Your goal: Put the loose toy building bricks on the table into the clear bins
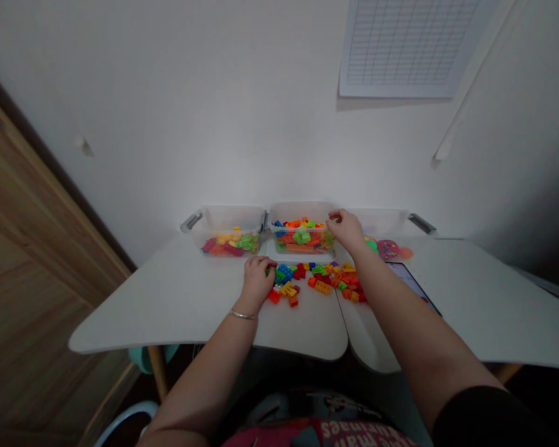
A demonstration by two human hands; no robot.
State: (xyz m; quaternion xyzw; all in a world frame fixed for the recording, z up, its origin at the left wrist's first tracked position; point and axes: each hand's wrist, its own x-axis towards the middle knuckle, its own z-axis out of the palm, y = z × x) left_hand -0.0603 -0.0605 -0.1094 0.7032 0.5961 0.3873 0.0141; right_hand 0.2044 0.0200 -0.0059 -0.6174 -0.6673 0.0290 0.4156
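Observation:
Several loose coloured plastic bricks [323, 280] lie in a heap on the white table [177, 304]. My left hand [257, 278] rests at the left end of the heap, fingers curled on a green brick [271, 270]. My right hand [345, 228] is raised over the right rim of the middle clear bin [302, 236], fingers pinched together; what they hold is too small to make out. The middle bin holds orange, green and blue bricks. The left clear bin [228, 231] holds red, yellow and green bricks.
A third clear bin [391, 222] stands at the right, partly behind my right arm. A pink round object [388, 249] and a phone [410, 280] lie right of the heap. A white wall rises close behind the bins; a wooden door stands at left.

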